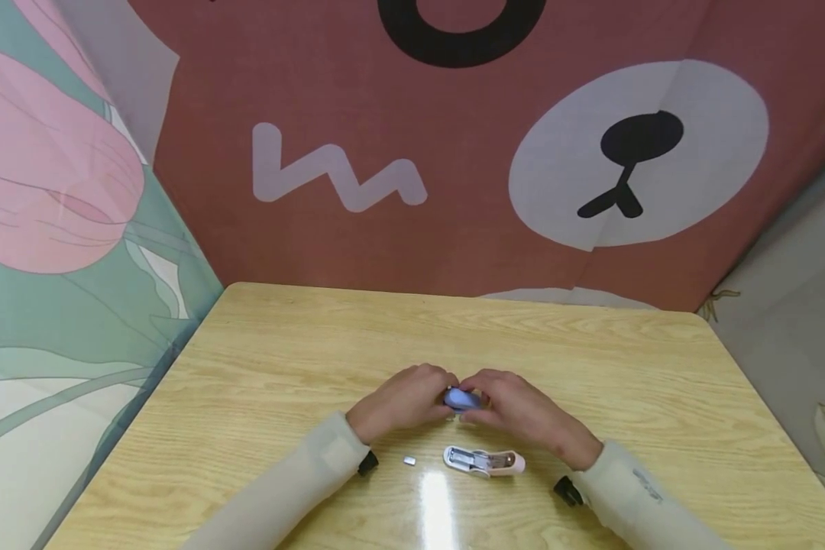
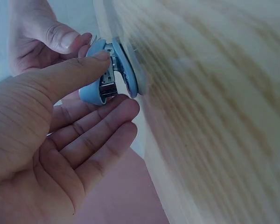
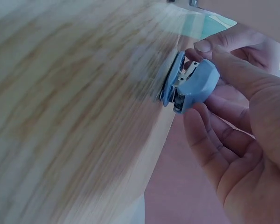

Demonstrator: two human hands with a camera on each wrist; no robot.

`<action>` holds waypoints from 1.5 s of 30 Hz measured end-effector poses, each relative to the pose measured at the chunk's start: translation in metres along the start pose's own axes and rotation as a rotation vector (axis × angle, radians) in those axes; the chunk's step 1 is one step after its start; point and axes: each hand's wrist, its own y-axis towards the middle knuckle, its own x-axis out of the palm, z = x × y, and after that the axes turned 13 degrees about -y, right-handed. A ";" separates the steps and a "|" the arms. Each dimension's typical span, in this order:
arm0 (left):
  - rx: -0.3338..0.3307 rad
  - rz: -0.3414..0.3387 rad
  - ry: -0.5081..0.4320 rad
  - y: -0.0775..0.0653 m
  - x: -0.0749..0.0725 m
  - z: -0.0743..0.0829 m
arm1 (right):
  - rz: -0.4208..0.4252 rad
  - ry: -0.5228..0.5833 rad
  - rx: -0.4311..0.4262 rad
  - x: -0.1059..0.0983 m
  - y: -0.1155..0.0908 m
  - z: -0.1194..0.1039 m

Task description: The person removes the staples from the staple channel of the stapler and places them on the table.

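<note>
A small blue stapler (image 1: 463,399) is held just over the table between the two hands. Its upper part is lifted away from its base, and metal parts show inside the blue stapler (image 2: 108,70) in the left wrist view. My left hand (image 1: 410,397) pinches one end between thumb and fingers. From the other side, my right hand (image 1: 519,410) grips the blue stapler (image 3: 203,81) with its thumb and fingertips. Nearer to me lies a pink and white stapler (image 1: 483,461), opened out with its metal inside showing. A small silvery block (image 1: 409,461), perhaps staples, lies left of it.
The wooden table (image 1: 302,336) reaches back to a brown cloth backdrop (image 1: 385,244) with a bear face. Tiny bits (image 1: 454,418) lie on the table just below the hands. A bright glare (image 1: 437,512) marks the front of the tabletop.
</note>
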 end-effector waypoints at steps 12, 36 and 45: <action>-0.001 0.014 -0.015 0.005 0.003 -0.001 | -0.083 -0.025 0.006 -0.004 0.016 -0.005; -0.001 0.030 0.046 0.009 0.007 -0.001 | -0.055 -0.209 0.019 -0.001 0.022 -0.014; -0.020 0.039 0.078 0.009 0.008 0.002 | -0.075 -0.178 0.116 0.003 0.018 -0.019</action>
